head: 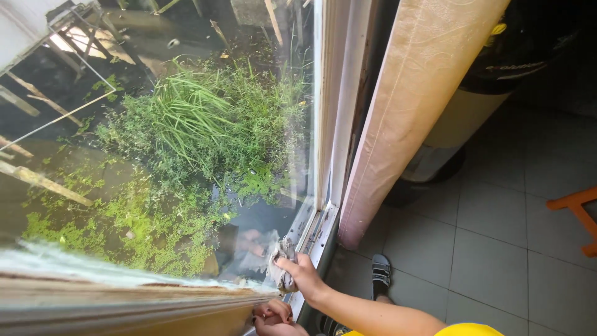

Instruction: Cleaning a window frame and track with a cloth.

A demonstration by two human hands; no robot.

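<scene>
Right hand [300,269] pressing rag [281,261] on window glass [186,124], rolled mat [410,106] alongside

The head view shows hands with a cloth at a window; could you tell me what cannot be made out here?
- Left hand: mostly hidden by the window frame and the picture's bottom edge; grip unclear.
- Cloth: bunched under the right hand; shape unclear.
- Sandalled foot: partly behind the forearm.
</scene>
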